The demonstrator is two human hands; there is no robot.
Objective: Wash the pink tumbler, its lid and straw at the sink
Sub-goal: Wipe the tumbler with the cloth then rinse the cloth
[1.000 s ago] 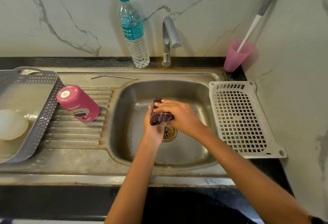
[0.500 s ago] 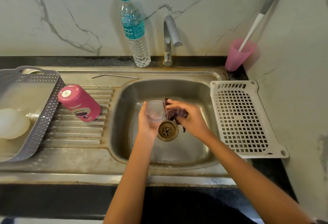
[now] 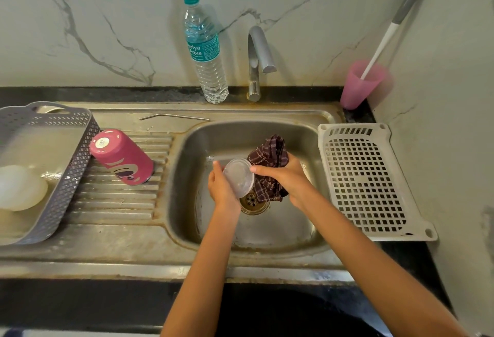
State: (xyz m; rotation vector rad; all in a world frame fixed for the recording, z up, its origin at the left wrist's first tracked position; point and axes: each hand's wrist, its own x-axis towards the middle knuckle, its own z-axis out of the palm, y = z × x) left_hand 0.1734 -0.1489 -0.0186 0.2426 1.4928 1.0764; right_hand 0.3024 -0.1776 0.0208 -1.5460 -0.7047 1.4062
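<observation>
Lid (image 3: 238, 177) now against cloth (image 3: 268, 160) (between left hand (image 3: 222, 192) and right hand (image 3: 290, 179))

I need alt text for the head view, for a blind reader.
Over the sink, the left hand holds a clear lid while the right hand grips a dark cloth beside it. The pink tumbler sits on the drainboard, a straw behind it.
</observation>
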